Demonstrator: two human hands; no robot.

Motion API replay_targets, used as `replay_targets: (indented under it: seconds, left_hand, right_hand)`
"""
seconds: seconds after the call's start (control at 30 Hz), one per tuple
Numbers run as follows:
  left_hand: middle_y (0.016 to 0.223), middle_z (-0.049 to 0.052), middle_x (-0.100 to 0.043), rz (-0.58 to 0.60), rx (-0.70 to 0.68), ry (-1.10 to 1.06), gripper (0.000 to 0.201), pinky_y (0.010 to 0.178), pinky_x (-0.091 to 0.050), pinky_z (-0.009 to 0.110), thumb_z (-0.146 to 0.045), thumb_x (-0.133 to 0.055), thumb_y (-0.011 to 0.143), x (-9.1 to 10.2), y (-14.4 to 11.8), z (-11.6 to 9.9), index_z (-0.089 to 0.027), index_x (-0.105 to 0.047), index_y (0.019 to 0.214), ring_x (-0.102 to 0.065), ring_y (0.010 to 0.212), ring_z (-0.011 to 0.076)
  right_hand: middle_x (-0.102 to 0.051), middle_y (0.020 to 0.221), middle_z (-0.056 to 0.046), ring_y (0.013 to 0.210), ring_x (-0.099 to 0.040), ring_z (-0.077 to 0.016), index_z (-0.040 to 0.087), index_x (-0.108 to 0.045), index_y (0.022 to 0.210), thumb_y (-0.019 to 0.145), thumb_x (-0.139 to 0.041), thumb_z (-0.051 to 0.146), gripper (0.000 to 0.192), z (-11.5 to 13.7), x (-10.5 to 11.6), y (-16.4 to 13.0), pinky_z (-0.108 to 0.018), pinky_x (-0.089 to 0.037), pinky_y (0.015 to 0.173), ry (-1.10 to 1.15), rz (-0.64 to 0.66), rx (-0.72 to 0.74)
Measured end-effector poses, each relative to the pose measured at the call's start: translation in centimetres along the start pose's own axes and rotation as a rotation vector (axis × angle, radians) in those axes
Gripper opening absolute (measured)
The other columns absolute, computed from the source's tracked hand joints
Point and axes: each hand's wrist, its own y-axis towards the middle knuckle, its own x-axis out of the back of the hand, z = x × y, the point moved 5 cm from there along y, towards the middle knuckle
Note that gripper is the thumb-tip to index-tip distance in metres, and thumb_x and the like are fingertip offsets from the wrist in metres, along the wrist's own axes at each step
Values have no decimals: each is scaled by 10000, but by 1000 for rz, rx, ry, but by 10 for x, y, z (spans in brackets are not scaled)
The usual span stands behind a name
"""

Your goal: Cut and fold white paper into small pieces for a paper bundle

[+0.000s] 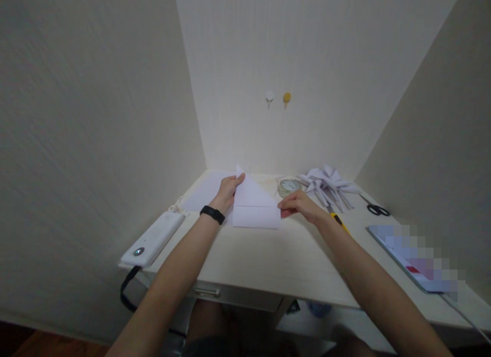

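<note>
Nearest, two bare forearms reach out over the pale counter [268, 265]. The left hand [227, 192], with a black wristband [212, 214] behind it, pinches the upper left edge of a folded white paper [255, 206]; its fingers [237, 180] close on the raised corner. The right hand [301, 204] grips the paper's right edge, fingers [286, 207] pressed together on it. The single sheet lies between the two hands, its lower part flat on the counter, its top folded to a slanted point.

Left of the left fingers sits one white box-shaped device [153, 238] with a round button and a black cord; no label can be read. Under the right wrist a yellow-handled tool [339, 221] is mostly hidden. Well right of the right fingers lies a tablet [414, 262], its screen blurred out and unreadable.

Just beyond the right fingers stands one roll of tape [289, 186], then a heap of folded white paper pieces [328, 185], too tangled to count, and one pair of black-handled scissors [376, 207]. A flat white sheet [205, 191] lies beyond the left fingers. Two small hooks [278, 97] sit on the back wall.
</note>
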Motion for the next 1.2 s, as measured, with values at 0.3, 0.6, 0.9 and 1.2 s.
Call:
replay_targets:
  seconds: [0.3, 0.6, 0.9, 1.2]
  left_hand:
    - [670, 72, -685, 31, 18, 9, 269, 580, -500, 274, -273, -838, 698, -13, -6, 21, -86, -645, 699, -607, 554, 133]
    - [654, 58, -660, 175, 86, 81, 309, 541, -463, 251, -320, -852, 664, -38, -20, 51, -90, -646, 675, -584, 534, 114]
    - [780, 101, -714, 88, 50, 104, 128, 609, -535, 248, -150, -780, 696, -15, -8, 30, -83, -711, 781, -653, 605, 125]
    - [630, 107, -686, 394, 139, 487, 285, 550, -554, 272, -317, -872, 629, -12, -10, 24, -88, -720, 707, -639, 513, 148]
  right_hand:
    - [-761, 797, -90, 643, -674, -157, 161, -762, 784, 619, -801, 419, 309, 4, 22, 0, -271, -537, 614, 105, -146, 21]
    - [-551, 515, 25, 469, -412, -83, 143, -667, 604, 548, -820, 468, 363, -7, -5, 4, -241, -294, 470, -58, -87, 0]
    - [-503, 467, 45, 426, -347, -72, 156, -644, 591, 576, -803, 460, 344, -14, 3, 3, -241, -203, 438, -104, 30, -38]
    - [-482, 470, 56, 459, -320, -66, 143, -719, 648, 607, -794, 440, 310, -15, 8, 0, -231, -208, 455, -265, 248, -28]
